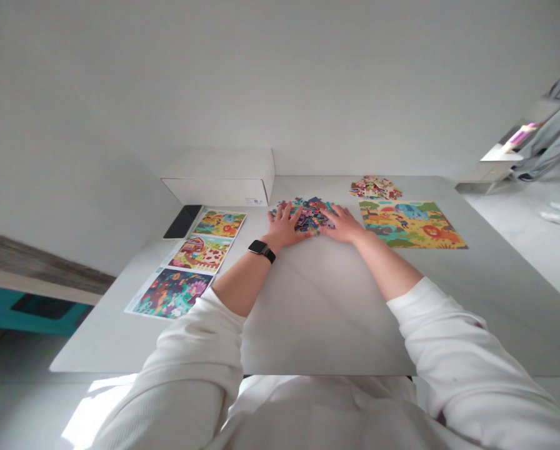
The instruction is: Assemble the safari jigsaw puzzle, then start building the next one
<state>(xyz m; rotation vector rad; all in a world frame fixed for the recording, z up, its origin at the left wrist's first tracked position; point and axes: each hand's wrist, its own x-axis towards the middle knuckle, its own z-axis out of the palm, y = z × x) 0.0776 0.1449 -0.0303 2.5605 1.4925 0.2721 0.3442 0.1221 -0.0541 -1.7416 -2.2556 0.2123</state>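
A heap of dark, colourful jigsaw pieces [311, 215] lies towards the back of the white table. On its left side rests my left hand [285, 226], palm down with the fingers spread. My right hand [340, 224] lies flat at the heap's right side, fingers stretched out over its edge. Neither hand grips a piece that I can see. Farther right is a finished-looking animal puzzle [411, 225] with a lion and an elephant. Behind that sits a smaller pile of pink and yellow jigsaw pieces [376, 187].
A white box [219, 178] stands against the wall at the back left. In front of it lie a black phone [183, 222] and a sheet with several printed pictures [200, 254]. A teal stool [31, 312] is beside the table [317, 312] on the left.
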